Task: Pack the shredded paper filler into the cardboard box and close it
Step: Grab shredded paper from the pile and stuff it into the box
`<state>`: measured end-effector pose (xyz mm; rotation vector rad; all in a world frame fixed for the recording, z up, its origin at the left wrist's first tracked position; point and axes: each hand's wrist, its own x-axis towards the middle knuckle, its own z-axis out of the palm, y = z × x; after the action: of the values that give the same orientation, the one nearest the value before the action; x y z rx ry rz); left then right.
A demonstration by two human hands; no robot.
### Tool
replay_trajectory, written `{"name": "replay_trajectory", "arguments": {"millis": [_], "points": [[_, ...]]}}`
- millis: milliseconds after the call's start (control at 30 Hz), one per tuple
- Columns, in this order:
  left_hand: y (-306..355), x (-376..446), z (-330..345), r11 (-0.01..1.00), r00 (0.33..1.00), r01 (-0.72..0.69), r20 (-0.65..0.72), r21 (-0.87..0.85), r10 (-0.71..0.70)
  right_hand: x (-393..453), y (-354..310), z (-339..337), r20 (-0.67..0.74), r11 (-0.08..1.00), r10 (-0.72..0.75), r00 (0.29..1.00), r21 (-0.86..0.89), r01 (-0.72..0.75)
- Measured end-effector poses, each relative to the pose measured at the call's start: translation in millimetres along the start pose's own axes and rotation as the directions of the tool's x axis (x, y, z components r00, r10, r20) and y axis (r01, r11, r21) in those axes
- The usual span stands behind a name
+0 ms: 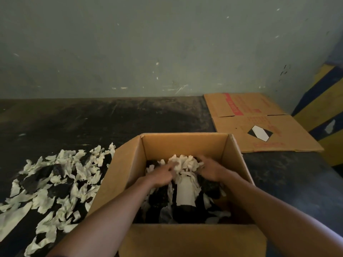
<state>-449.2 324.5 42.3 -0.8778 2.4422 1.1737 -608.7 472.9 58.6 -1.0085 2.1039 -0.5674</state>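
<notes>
Both hands inside box (128,164): left hand (159,175) & right hand (209,169) cupping a wad of filler (182,163), fingers curled round it. Remaining filler lying left of box, nearer left hand.

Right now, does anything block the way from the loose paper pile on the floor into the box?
Nothing visible does. The paper pile lies left of the open cardboard box, whose flaps stand up. Both hands, left and right, are inside with a paper bunch.
</notes>
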Motion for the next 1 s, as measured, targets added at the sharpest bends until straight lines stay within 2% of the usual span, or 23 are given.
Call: {"name": "replay_trajectory", "arguments": {"millis": [33,100,167,233,300,333,367,433,500,533,600,733,800,900,933,1000], "points": [[0.1,0.6,7.9,0.999,0.993,-0.029,0.113,0.033,0.025,-1.8,2.7,10.9,0.113,0.999,-0.033,0.993,-0.032,0.037],[-0.6,0.8,18.2,0.999,0.978,-0.037,0.206,0.024,0.032,-10.4,0.3,25.6,0.22,0.997,-0.042,0.975,-0.057,0.055],[-2.4,-1.2,17.7,1.0,0.987,-0.023,0.158,-0.018,0.026,-13.4,-3.4,26.9,0.127,0.992,-0.125,0.984,0.038,0.121],[-6.0,-6.1,6.3,0.999,0.998,-0.035,0.056,0.028,0.033,-17.7,-10.7,12.1,-0.007,0.99,-0.122,0.992,0.071,0.122],[-9.6,-12.4,-6.4,0.992,0.998,-0.013,-0.061,0.127,0.021,-23.1,-19.7,-6.2,-0.123,0.997,-0.078,0.989,0.007,0.079],[-10.4,-16.6,-8.4,0.985,0.997,0.014,-0.083,0.17,0.0,-26.2,-20.4,-11.2,-0.121,0.998,-0.056,0.991,-0.043,0.052],[-10.4,-22.2,-6.7,0.976,0.998,0.041,-0.057,0.215,-0.029,-32.4,-22.3,-14.4,-0.058,0.989,-0.059,0.997,-0.136,0.051],[-13.9,-32.1,7.9,0.934,0.985,0.054,0.133,0.353,-0.108,-44.3,-19.5,-7.6,0.178,0.93,0.056,0.982,-0.367,0.014],[-16.5,-42.1,25.0,0.886,0.931,0.055,0.297,0.46,-0.212,-50.8,-4.3,9.2,0.332,0.798,0.303,0.894,-0.601,-0.047],[-14.7,-45.9,28.5,0.877,0.918,0.057,0.319,0.478,-0.234,-53.5,1.7,15.2,0.333,0.726,0.375,0.865,-0.685,-0.051],[-5.0,-50.7,22.2,0.884,0.935,0.075,0.276,0.462,-0.224,-50.5,5.1,17.4,0.299,0.694,0.366,0.881,-0.719,-0.044],[3.8,-49.5,6.4,0.863,0.972,0.103,0.134,0.494,-0.193,-43.8,-11.1,4.7,0.207,0.768,0.205,0.957,-0.64,-0.026],[-2.5,-49.0,11.6,0.849,0.945,0.109,0.21,0.517,-0.249,-47.2,-12.6,10.2,0.262,0.772,0.196,0.945,-0.635,0.016],[-17.1,-48.9,31.1,0.822,0.836,0.088,0.406,0.563,-0.368,-62.8,-6.6,27.1,0.383,0.67,0.344,0.857,-0.739,0.062],[-21.4,-48.7,36.0,0.814,0.821,0.081,0.425,0.576,-0.382,-66.5,-3.8,29.8,0.393,0.646,0.379,0.838,-0.761,0.065],[-22.7,-50.1,36.8,0.821,0.833,0.08,0.415,0.565,-0.366,-68.8,-3.8,25.8,0.387,0.644,0.367,0.846,-0.762,0.069]]}}
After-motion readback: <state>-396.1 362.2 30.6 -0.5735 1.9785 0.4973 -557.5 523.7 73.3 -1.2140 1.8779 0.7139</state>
